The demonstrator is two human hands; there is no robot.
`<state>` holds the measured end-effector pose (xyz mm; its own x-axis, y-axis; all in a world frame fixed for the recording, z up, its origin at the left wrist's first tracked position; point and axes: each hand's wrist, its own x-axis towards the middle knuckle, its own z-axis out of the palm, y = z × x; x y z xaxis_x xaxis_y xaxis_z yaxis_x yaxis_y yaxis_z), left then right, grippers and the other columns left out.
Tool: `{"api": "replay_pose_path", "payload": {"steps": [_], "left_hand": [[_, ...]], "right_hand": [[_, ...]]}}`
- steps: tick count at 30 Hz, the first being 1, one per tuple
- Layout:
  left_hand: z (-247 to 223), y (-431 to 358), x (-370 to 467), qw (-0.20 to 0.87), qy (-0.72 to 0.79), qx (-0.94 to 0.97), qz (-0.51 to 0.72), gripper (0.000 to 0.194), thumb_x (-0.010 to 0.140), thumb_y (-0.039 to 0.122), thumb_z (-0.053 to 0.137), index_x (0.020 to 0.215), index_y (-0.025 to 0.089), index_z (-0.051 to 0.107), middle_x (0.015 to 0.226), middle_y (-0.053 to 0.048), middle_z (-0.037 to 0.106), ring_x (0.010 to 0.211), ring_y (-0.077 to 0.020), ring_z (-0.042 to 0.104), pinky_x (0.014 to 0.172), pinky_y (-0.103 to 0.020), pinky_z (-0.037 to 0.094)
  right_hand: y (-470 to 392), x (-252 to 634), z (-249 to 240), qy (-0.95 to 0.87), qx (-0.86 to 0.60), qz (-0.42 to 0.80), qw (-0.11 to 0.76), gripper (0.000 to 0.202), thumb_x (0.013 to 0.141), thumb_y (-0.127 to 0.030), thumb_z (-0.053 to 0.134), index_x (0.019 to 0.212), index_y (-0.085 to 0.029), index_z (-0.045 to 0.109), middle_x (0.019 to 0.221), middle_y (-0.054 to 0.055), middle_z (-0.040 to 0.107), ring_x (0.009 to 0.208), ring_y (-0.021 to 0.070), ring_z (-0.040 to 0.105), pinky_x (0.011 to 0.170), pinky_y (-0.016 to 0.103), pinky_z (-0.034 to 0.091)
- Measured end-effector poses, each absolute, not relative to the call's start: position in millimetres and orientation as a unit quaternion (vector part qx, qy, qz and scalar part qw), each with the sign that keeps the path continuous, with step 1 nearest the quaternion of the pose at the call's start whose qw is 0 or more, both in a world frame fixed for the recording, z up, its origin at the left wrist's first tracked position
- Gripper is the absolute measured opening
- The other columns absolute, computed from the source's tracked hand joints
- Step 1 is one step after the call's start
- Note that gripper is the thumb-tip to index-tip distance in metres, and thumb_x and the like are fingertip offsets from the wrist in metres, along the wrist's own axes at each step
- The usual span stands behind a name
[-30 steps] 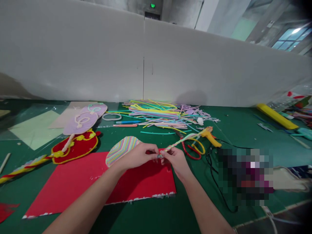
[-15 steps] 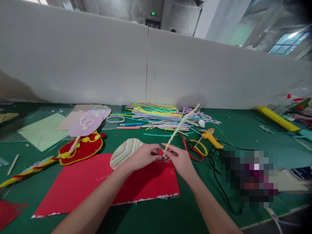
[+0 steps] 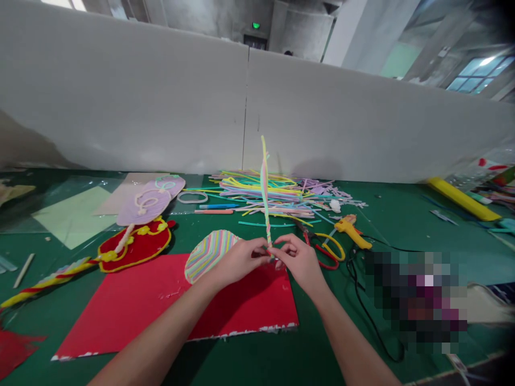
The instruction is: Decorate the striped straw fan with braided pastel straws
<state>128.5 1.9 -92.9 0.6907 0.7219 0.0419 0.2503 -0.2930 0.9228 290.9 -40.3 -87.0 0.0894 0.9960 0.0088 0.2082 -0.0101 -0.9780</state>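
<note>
Between my hands stands a twisted bundle of pastel pipe cleaners (image 3: 264,195), upright, with a yellow tip at the top. My left hand (image 3: 248,259) pinches its lower end from the left. The fingers of my right hand (image 3: 293,257) are closed on the same lower end from the right. Both hands are above a red sheet (image 3: 140,300) with a ragged white front edge. Partly behind my left hand, a rounded piece striped in pastel colours (image 3: 211,253) lies on the sheet.
Loose pipe cleaners (image 3: 261,190) are heaped along the white partition (image 3: 161,96). Scissors (image 3: 328,252) and a yellow glue gun (image 3: 354,230) with a black cord lie to the right. At left rest a red-and-yellow fuzzy craft piece (image 3: 137,244) and a pale green sheet (image 3: 76,214).
The pipe cleaner bundle has swung from leaning right to nearly upright. Both hands stay at its lower end, with the right fingers slightly shifted. The view has tilted a little.
</note>
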Motion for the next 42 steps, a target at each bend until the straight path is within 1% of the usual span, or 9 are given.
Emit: {"api": "replay_pose_path", "payload": {"steps": [6, 12, 18, 22, 25, 29, 34, 38, 42], "left_hand": [[-88, 3, 126, 0.489, 0.328, 0.773, 0.238, 0.012, 0.080, 0.027, 0.049, 0.086, 0.019, 0.055, 0.083, -0.002, 0.065, 0.078, -0.0139, 0.060, 0.070, -0.023, 0.044], [-89, 5, 125, 0.511, 0.333, 0.755, 0.240, 0.010, 0.080, 0.026, 0.049, 0.086, 0.019, 0.054, 0.084, -0.002, 0.064, 0.081, -0.0146, 0.060, 0.072, -0.025, 0.044], [-89, 5, 125, 0.528, 0.321, 0.752, 0.229, 0.012, 0.081, 0.027, 0.047, 0.088, 0.019, 0.052, 0.084, -0.001, 0.062, 0.080, -0.0143, 0.058, 0.072, -0.025, 0.043], [-89, 7, 126, 0.485, 0.334, 0.768, 0.252, 0.016, 0.083, 0.030, 0.043, 0.082, 0.018, 0.054, 0.079, 0.000, 0.058, 0.075, -0.0126, 0.052, 0.069, -0.023, 0.040], [-91, 9, 126, 0.469, 0.347, 0.771, 0.254, 0.019, 0.083, 0.031, 0.043, 0.077, 0.017, 0.054, 0.072, 0.002, 0.055, 0.070, -0.0116, 0.049, 0.065, -0.022, 0.038], [-93, 10, 125, 0.458, 0.363, 0.776, 0.238, 0.018, 0.082, 0.030, 0.043, 0.078, 0.017, 0.055, 0.072, 0.002, 0.056, 0.069, -0.0118, 0.048, 0.063, -0.021, 0.037], [-95, 10, 126, 0.464, 0.361, 0.772, 0.243, 0.018, 0.081, 0.031, 0.045, 0.082, 0.017, 0.055, 0.076, 0.002, 0.058, 0.070, -0.0119, 0.049, 0.063, -0.022, 0.038], [-96, 10, 128, 0.479, 0.357, 0.762, 0.251, 0.017, 0.081, 0.031, 0.045, 0.083, 0.018, 0.055, 0.078, 0.001, 0.058, 0.073, -0.0122, 0.050, 0.067, -0.022, 0.039], [-97, 9, 128, 0.495, 0.370, 0.742, 0.261, 0.016, 0.080, 0.031, 0.046, 0.081, 0.017, 0.054, 0.078, 0.001, 0.057, 0.073, -0.0124, 0.050, 0.066, -0.022, 0.041]], "right_hand": [[-42, 302, -99, -0.491, -0.497, 0.532, 0.478, 0.023, 0.066, -0.033, 0.067, 0.078, -0.016, 0.060, 0.070, 0.001, 0.062, 0.066, 0.0161, 0.063, 0.061, 0.030, 0.056], [-46, 302, -100, -0.523, -0.517, 0.499, 0.458, 0.022, 0.070, -0.035, 0.063, 0.081, -0.016, 0.063, 0.078, 0.003, 0.063, 0.067, 0.0165, 0.063, 0.062, 0.030, 0.055], [-47, 297, -99, -0.568, -0.548, 0.420, 0.448, 0.019, 0.075, -0.035, 0.057, 0.072, -0.017, 0.062, 0.065, 0.002, 0.063, 0.061, 0.0160, 0.063, 0.059, 0.026, 0.052], [-48, 296, -101, -0.564, -0.561, 0.414, 0.442, 0.021, 0.076, -0.037, 0.055, 0.074, -0.017, 0.061, 0.059, 0.002, 0.062, 0.059, 0.0155, 0.062, 0.058, 0.026, 0.051], [-49, 295, -103, -0.555, -0.553, 0.437, 0.442, 0.021, 0.075, -0.037, 0.057, 0.078, -0.017, 0.062, 0.065, 0.002, 0.063, 0.061, 0.0154, 0.062, 0.060, 0.027, 0.053], [-49, 291, -109, -0.570, -0.554, 0.423, 0.435, 0.021, 0.067, -0.036, 0.065, 0.080, -0.019, 0.063, 0.076, 0.003, 0.064, 0.070, 0.0168, 0.062, 0.060, 0.025, 0.053], [-48, 288, -117, -0.580, -0.560, 0.398, 0.438, 0.018, 0.073, -0.037, 0.058, 0.078, -0.020, 0.063, 0.072, 0.002, 0.063, 0.058, 0.0148, 0.062, 0.057, 0.026, 0.052], [-49, 285, -121, -0.595, -0.564, 0.366, 0.441, 0.017, 0.076, -0.036, 0.055, 0.079, -0.021, 0.062, 0.072, 0.002, 0.062, 0.057, 0.0143, 0.061, 0.057, 0.026, 0.051], [-50, 280, -122, -0.588, -0.570, 0.368, 0.441, 0.019, 0.078, -0.038, 0.053, 0.078, -0.020, 0.059, 0.067, 0.002, 0.060, 0.054, 0.0138, 0.059, 0.055, 0.026, 0.050]]}}
